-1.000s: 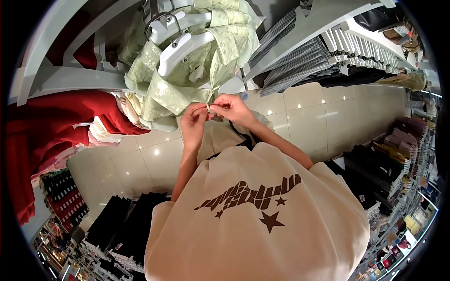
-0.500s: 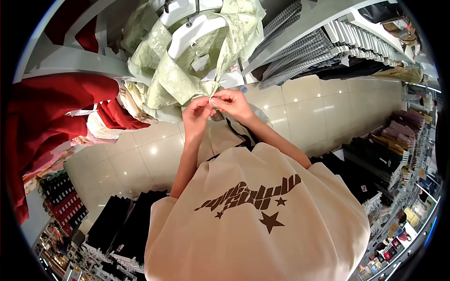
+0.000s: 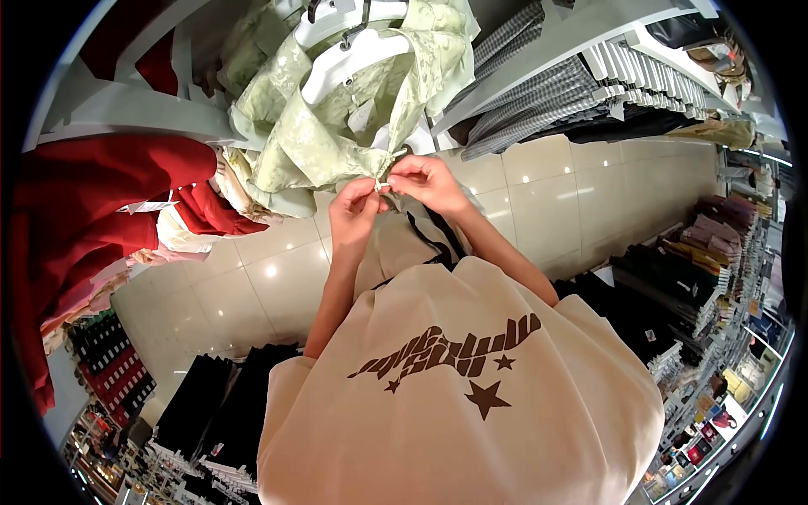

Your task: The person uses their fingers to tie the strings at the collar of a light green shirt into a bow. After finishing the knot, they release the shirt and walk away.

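A light green patterned garment point(image 3: 295, 147) hangs on a white hanger point(image 3: 353, 61) at the top centre, with a pale tag inside its neck opening. At its front edge, my left hand point(image 3: 358, 206) pinches a thin light green tie. My right hand point(image 3: 425, 185) is closed on the same tie just to the right, fingertips close to those of the left. Fingers partly hide the small knot or loop between them. Another white hanger point(image 3: 337, 21) with similar green fabric is behind.
Red garments point(image 3: 109, 185) hang at the left. Grey checked clothes point(image 3: 522, 105) hang on a rack at the upper right. Folded black clothes point(image 3: 198, 400) stand at the lower left, and dark stacks point(image 3: 665, 282) at the right. Tiled floor point(image 3: 539, 198) lies between the racks.
The green garment and its hanger have shifted slightly up and right in view. My fingertips have drawn a little apart, with a short piece of tie now showing between them.
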The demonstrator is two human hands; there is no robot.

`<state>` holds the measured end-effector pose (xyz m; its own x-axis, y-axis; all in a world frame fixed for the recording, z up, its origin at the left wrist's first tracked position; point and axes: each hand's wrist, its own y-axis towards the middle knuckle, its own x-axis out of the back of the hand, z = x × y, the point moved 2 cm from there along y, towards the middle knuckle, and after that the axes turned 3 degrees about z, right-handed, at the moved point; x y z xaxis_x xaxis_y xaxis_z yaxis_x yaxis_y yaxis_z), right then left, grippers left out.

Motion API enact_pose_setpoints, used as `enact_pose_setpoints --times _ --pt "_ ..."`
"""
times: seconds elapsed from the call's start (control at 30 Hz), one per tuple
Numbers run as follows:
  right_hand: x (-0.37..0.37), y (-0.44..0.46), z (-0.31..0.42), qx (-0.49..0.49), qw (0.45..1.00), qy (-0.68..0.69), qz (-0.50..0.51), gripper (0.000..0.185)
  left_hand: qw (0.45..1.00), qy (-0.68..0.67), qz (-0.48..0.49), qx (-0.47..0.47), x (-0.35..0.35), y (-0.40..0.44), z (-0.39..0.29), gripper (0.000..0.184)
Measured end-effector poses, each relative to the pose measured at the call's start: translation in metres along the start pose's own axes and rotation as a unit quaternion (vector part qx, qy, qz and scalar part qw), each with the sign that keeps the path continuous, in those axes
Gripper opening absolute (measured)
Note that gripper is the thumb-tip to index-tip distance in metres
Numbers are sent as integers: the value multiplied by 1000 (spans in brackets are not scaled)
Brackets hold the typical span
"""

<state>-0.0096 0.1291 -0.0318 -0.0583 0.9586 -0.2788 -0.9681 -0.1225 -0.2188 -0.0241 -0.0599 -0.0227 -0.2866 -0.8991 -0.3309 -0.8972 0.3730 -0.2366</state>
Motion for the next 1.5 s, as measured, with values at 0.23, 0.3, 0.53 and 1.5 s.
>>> enact_pose_setpoints --times 0.23,0.3,0.53,1.5 --pt "-12 8 4 0 1000 -7 5 15 996 79 -27 -22 -1 5 -9 13" --pt "-15 6 5 -18 996 -89 8 18 991 133 -21 -21 0 6 -10 11" --pt "-19 13 -33 61 992 65 -87 10 996 43 -60 -53 -6 -3 -10 8" --pt "-33 30 1 -21 967 240 -84 19 933 299 200 -14 51 -32 -27 14"
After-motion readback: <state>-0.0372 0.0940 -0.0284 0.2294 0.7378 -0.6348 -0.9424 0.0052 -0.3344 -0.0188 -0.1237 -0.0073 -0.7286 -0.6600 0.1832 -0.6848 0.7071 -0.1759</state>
